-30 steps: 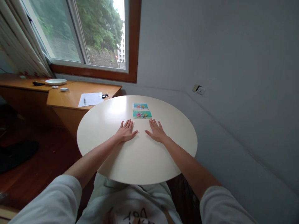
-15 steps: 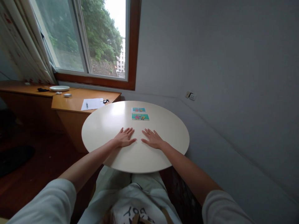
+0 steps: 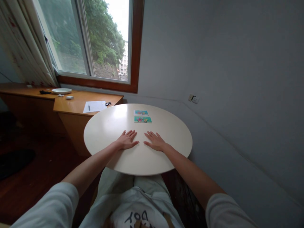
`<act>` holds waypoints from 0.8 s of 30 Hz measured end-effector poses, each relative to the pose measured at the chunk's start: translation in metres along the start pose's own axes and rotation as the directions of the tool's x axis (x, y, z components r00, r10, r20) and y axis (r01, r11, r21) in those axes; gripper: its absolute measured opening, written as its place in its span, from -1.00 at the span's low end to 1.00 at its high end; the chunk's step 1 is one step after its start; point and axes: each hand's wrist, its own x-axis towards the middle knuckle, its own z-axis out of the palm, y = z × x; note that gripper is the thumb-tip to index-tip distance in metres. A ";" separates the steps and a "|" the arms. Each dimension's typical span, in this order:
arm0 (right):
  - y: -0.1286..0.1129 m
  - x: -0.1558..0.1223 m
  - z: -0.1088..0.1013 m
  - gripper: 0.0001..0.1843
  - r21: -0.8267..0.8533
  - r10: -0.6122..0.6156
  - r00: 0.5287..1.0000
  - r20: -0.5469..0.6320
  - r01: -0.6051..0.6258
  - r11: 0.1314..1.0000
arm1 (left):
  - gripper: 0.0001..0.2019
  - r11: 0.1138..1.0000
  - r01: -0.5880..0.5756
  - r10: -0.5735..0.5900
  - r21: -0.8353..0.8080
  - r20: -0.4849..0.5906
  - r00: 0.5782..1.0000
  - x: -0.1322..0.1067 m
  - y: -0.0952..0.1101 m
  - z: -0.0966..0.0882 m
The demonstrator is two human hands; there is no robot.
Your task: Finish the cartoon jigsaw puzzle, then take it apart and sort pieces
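Note:
Both my hands lie flat, palms down, on a round cream table (image 3: 106, 126). My left hand (image 3: 127, 140) and my right hand (image 3: 155, 141) rest side by side near the table's middle, fingers stretched out, holding nothing. Just beyond my fingertips lie two small colourful cartoon picture cards: the nearer card (image 3: 142, 119) is teal, and the farther card (image 3: 141, 112) lies right behind it. Neither hand touches a card.
A wooden desk (image 3: 71, 106) stands left of the table under the window, with a sheet of paper (image 3: 94, 106), keys (image 3: 108, 103) and a white plate (image 3: 61, 91). A grey wall with a socket (image 3: 194, 99) runs close on the right.
The view has pulled back and tilted up, so the table looks smaller and farther. My hands have stayed flat in the same place on the table.

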 end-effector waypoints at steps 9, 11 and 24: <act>-0.001 0.000 -0.001 -0.13 -0.014 0.010 1.000 0.006 -0.010 1.000 | -0.19 1.000 0.004 -0.004 -0.008 0.008 1.000 0.000 0.001 -0.001; 0.000 0.000 -0.001 -0.13 -0.015 0.006 1.000 0.006 -0.006 1.000 | -0.20 1.000 0.003 -0.003 -0.006 0.010 1.000 0.000 0.000 -0.001; 0.000 0.000 0.001 -0.14 0.011 0.005 1.000 0.009 -0.005 1.000 | -0.19 1.000 0.001 -0.001 -0.003 0.015 1.000 0.000 -0.001 0.000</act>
